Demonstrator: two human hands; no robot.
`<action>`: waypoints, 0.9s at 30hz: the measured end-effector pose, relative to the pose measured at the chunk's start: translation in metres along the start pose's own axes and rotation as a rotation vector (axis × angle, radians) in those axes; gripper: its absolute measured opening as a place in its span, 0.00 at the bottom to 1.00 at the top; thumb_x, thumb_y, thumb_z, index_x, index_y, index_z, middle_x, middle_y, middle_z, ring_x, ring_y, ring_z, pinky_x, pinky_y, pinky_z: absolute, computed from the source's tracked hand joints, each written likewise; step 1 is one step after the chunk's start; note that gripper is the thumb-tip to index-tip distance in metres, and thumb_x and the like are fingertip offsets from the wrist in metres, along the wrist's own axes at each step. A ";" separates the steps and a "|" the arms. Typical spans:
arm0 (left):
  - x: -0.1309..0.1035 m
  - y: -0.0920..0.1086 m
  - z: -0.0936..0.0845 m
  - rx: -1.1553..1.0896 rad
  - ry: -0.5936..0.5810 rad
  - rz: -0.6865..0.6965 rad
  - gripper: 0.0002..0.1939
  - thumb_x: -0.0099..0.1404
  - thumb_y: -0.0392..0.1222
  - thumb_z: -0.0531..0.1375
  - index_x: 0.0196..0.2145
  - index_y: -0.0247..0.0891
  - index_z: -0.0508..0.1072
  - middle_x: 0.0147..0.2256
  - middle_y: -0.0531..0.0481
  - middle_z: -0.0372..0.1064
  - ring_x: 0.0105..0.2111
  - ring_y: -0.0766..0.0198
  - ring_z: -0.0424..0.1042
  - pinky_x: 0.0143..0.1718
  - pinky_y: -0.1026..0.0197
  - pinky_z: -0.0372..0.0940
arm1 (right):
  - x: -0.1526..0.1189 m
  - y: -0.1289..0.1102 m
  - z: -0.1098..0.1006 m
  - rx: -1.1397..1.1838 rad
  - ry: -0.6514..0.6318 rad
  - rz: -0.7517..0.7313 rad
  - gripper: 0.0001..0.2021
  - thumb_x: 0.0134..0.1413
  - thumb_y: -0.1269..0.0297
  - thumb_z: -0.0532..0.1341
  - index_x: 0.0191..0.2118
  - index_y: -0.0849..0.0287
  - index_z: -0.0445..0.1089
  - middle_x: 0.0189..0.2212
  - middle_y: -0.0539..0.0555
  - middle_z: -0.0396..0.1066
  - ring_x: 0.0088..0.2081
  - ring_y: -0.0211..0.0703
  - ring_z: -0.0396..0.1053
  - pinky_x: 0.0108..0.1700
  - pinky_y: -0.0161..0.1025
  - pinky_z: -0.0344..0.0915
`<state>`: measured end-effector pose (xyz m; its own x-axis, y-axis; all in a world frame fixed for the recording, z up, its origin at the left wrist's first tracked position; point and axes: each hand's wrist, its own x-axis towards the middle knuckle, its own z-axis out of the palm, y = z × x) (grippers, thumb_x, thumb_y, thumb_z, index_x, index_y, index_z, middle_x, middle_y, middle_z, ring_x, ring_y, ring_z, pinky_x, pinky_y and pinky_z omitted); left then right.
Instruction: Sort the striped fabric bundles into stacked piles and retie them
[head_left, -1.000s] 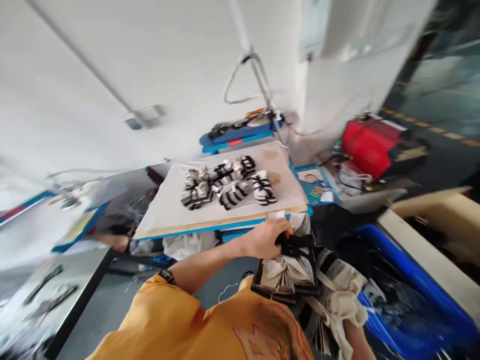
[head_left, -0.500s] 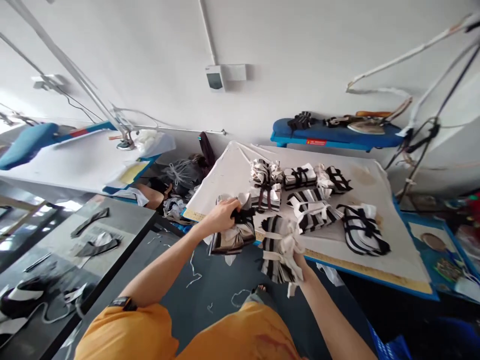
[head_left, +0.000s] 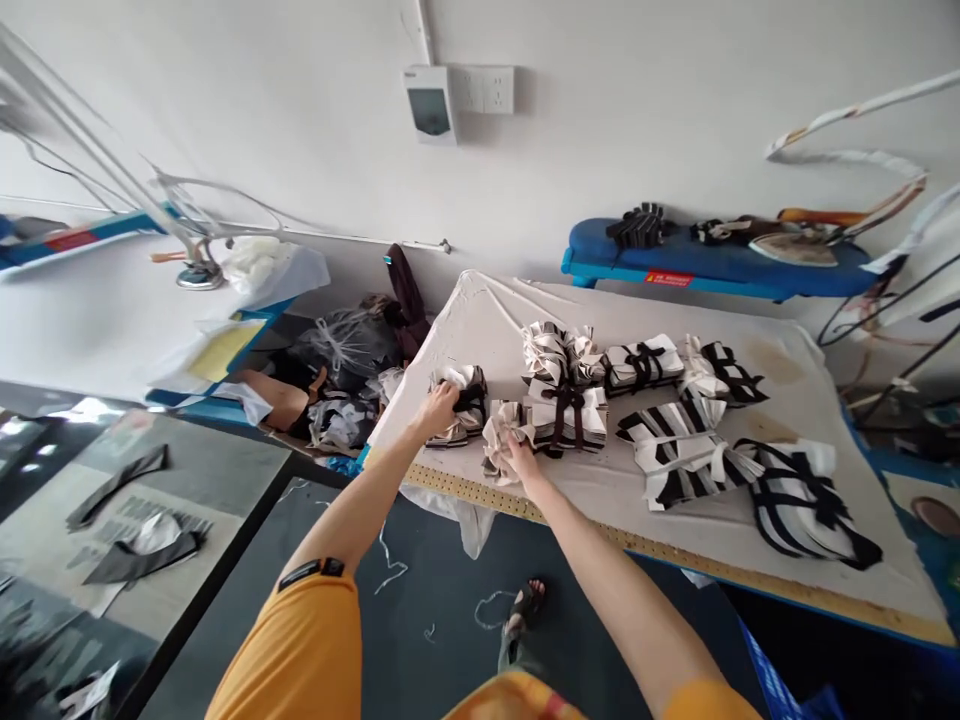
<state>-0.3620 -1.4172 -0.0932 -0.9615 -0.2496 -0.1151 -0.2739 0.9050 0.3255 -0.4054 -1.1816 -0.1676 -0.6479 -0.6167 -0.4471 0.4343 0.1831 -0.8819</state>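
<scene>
- Sleeves in orange frame the lower edge of the head view; a dark wristband sits on the left forearm.
- Floor below is dark, with loose white thread scraps and a sandalled foot (head_left: 525,605).
- Left hand (head_left: 437,408) reaches to the near left corner of the padded table (head_left: 480,330) and closes its fingers on the tied bundle (head_left: 459,402) of striped fabric pieces, which rests on the table surface.
- Right hand (head_left: 523,458) lies just beside it, fingers clenched on the pale bundle (head_left: 501,436), which sits at the near table edge and touches the next stack.
- Further bundles (head_left: 645,364), black-and-white and tied with strips, lie in a row across the middle of the table, well to the right of both hands.
- Grey worktop (head_left: 90,500) at the left carries dark cut pieces.
- Blue ironing board (head_left: 712,265) stands behind the table, with an iron (head_left: 795,245) on it.
- Wall box (head_left: 429,103) is mounted on the white wall above.
</scene>
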 end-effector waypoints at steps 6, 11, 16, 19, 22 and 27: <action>0.009 0.004 -0.008 -0.058 -0.020 -0.096 0.18 0.54 0.28 0.57 0.44 0.35 0.69 0.52 0.32 0.69 0.56 0.40 0.68 0.58 0.43 0.63 | -0.070 0.046 -0.023 -0.069 0.153 0.030 0.48 0.49 0.26 0.60 0.66 0.55 0.63 0.70 0.62 0.59 0.72 0.65 0.51 0.71 0.56 0.52; -0.038 0.074 -0.012 -0.172 0.103 -0.065 0.19 0.65 0.35 0.51 0.53 0.38 0.65 0.57 0.35 0.68 0.59 0.45 0.68 0.60 0.43 0.64 | -0.196 0.077 -0.077 -0.069 0.191 0.058 0.40 0.45 0.25 0.62 0.51 0.54 0.77 0.57 0.63 0.75 0.62 0.65 0.69 0.67 0.56 0.60; -0.123 0.232 0.069 -0.522 -0.128 0.197 0.13 0.63 0.31 0.49 0.41 0.43 0.66 0.40 0.47 0.75 0.43 0.57 0.78 0.52 0.52 0.71 | -0.339 0.136 -0.126 -0.021 0.432 0.107 0.33 0.44 0.26 0.61 0.38 0.52 0.80 0.40 0.61 0.81 0.49 0.67 0.77 0.56 0.59 0.71; -0.190 0.346 0.125 -0.556 -0.388 0.495 0.17 0.57 0.28 0.52 0.41 0.45 0.68 0.38 0.51 0.77 0.38 0.61 0.79 0.44 0.59 0.74 | -0.419 0.176 -0.138 0.040 0.662 0.070 0.31 0.43 0.28 0.62 0.38 0.52 0.81 0.40 0.60 0.80 0.48 0.65 0.77 0.53 0.56 0.72; -0.263 0.443 0.157 -0.493 -0.724 0.916 0.16 0.64 0.32 0.55 0.47 0.46 0.71 0.45 0.48 0.78 0.45 0.58 0.78 0.51 0.55 0.72 | -0.502 0.210 -0.134 0.147 0.874 0.004 0.30 0.48 0.32 0.61 0.42 0.52 0.81 0.39 0.60 0.80 0.44 0.60 0.78 0.50 0.53 0.73; -0.382 0.576 0.194 -0.245 -0.900 1.279 0.14 0.68 0.34 0.54 0.48 0.45 0.72 0.46 0.47 0.77 0.48 0.56 0.76 0.55 0.51 0.69 | -0.666 0.284 -0.102 0.389 1.278 -0.107 0.31 0.48 0.33 0.61 0.44 0.55 0.80 0.37 0.59 0.80 0.40 0.56 0.78 0.48 0.51 0.73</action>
<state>-0.1479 -0.7333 -0.0436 -0.2474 0.9609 -0.1243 0.5907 0.2513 0.7668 0.0860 -0.6408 -0.1351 -0.7232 0.5683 -0.3924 0.3556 -0.1807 -0.9170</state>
